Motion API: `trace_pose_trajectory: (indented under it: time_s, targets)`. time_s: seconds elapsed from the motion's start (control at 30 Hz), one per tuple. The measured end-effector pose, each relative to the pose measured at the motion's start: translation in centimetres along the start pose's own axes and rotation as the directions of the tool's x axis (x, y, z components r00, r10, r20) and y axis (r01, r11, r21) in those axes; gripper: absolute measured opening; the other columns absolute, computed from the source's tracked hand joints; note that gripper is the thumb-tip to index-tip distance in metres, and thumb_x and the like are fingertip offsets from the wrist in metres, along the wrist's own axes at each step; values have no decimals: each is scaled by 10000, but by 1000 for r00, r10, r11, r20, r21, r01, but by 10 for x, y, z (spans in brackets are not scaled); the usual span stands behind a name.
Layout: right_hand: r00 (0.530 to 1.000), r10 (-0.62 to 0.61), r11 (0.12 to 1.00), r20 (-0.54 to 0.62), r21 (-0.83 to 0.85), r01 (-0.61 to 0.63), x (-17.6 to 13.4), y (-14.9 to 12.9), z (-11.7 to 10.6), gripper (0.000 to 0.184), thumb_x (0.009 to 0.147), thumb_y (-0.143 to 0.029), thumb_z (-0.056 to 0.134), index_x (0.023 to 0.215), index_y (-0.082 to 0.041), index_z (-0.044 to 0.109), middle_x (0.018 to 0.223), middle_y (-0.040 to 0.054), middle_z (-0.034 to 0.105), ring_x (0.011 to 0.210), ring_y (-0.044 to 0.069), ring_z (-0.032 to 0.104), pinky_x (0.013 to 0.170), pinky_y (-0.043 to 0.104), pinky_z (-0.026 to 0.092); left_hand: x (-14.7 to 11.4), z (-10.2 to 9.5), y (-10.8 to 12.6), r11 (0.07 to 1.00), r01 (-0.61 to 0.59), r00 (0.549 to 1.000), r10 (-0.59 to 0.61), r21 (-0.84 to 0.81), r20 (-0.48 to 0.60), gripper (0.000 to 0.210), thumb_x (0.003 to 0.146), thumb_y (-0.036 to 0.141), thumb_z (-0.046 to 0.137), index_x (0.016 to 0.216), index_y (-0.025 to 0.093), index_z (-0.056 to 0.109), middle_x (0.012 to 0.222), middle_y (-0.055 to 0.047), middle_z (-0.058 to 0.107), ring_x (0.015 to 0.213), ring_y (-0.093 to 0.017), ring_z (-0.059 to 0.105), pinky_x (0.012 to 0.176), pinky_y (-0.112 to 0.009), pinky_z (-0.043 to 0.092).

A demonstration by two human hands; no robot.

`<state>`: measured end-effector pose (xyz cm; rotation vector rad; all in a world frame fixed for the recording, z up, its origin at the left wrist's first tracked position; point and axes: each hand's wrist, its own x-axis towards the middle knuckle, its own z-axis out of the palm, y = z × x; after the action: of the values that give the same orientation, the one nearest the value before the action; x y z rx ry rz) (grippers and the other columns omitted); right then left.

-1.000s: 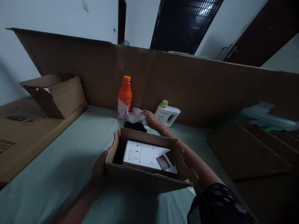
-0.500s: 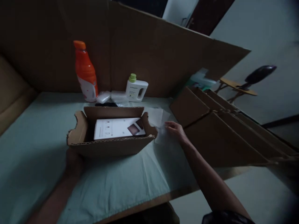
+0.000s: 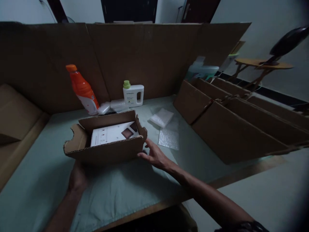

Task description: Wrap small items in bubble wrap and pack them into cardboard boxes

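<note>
An open cardboard box (image 3: 108,154) with cut-out ends stands before me, slightly tilted. Inside lies a white carton (image 3: 109,134) printed with small pictures and brown squares. My left hand (image 3: 78,177) is under the box's near left corner, holding it; its fingers are mostly hidden. Beside the near right corner is my right hand (image 3: 155,156), thumb and fingers apart, at or against the cardboard; contact is hard to make out. Pieces of bubble wrap (image 3: 169,138) lie on the cloth beyond that hand.
Against the rear cardboard wall (image 3: 149,58) stand an orange bottle (image 3: 83,88), leaning, and a white jug with a green cap (image 3: 134,96). More bubble wrap (image 3: 118,104) lies between them. Cardboard compartments (image 3: 231,129) stand to the right, with a teal container (image 3: 201,71) behind.
My right hand has left the bubble wrap and come left to the box's right end. The view has shifted; my left hand stays at the box's left corner.
</note>
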<state>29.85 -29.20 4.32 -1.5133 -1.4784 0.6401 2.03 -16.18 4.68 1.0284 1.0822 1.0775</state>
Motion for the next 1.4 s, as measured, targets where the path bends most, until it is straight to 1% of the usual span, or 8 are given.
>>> trace_pose_trajectory:
  time_s: [0.17, 0.37, 0.57, 0.73, 0.9, 1.03, 1.2, 1.4]
  targets:
    - [990, -113, 992, -86, 47, 118, 38, 3, 0, 596, 874, -453, 629, 1400, -196, 514, 1367, 114, 608, 1204, 304, 579, 1034, 441, 468, 19, 40, 8, 987, 1, 991, -22, -159, -130, 420, 926, 455, 476, 1213, 243, 697, 1273, -16, 724, 1404, -251, 498, 1245, -423, 316]
    - [991, -1, 999, -137, 38, 7, 102, 36, -27, 637, 776, -359, 669, 1361, -148, 533, 1285, 126, 641, 1137, 307, 605, 964, 441, 507, 93, 97, 4, 964, -58, 998, 47, -258, -52, 446, 961, 479, 435, 1198, 221, 712, 1276, -25, 727, 1393, -200, 515, 1227, -372, 331]
    - [986, 34, 997, -163, -66, -45, 131, 48, -30, 609, 806, -302, 631, 1395, -183, 528, 1277, 100, 657, 1112, 267, 631, 949, 414, 528, 122, 111, -3, 944, -135, 990, 144, -300, 6, 545, 935, 614, 460, 1239, 222, 687, 1369, -49, 672, 1406, -188, 499, 1209, -354, 355]
    - [975, 13, 951, -223, -299, -81, 90, 55, -52, 483, 873, -322, 633, 1339, -195, 601, 1350, 144, 633, 1223, 290, 590, 1051, 474, 462, 92, 69, -19, 976, -33, 999, 38, -214, 20, 577, 948, 607, 428, 1254, 173, 651, 1369, -124, 653, 1349, -252, 554, 1211, -429, 359]
    - [964, 49, 615, -262, -753, -236, 57, 64, -101, 485, 809, -193, 698, 1293, -211, 675, 1475, 165, 549, 1297, 357, 518, 1019, 508, 439, 23, 22, -38, 991, 71, 997, -69, -111, 19, 612, 873, 650, 539, 1258, 184, 631, 1400, -154, 613, 1341, -295, 551, 1208, -510, 339]
    - [960, 52, 545, -275, -797, -258, 65, 57, -115, 261, 867, -118, 602, 1035, -199, 785, 1373, 140, 643, 1251, 329, 548, 1001, 483, 430, -33, 12, -35, 989, 131, 990, -128, -71, 56, 630, 739, 628, 717, 1179, 181, 662, 1354, -147, 645, 1337, -313, 548, 1210, -515, 321]
    - [971, -91, 600, -222, -790, -125, 39, 24, -76, 282, 969, -177, 516, 1084, -229, 768, 1331, 91, 677, 1236, 267, 566, 1009, 441, 428, -74, 17, -22, 987, 157, 977, -161, 37, 141, 622, 679, 544, 801, 1159, 170, 676, 1275, -138, 687, 1296, -327, 573, 1180, -503, 351]
    - [956, -259, 766, 137, -574, 289, -56, -10, -21, 251, 933, -230, 599, 1143, -260, 733, 1354, 101, 661, 1214, 271, 606, 981, 463, 461, -85, 24, -29, 985, 63, 973, -97, 162, 210, 568, 760, 489, 721, 1221, 169, 637, 1297, -147, 667, 1247, -299, 603, 1089, -462, 448]
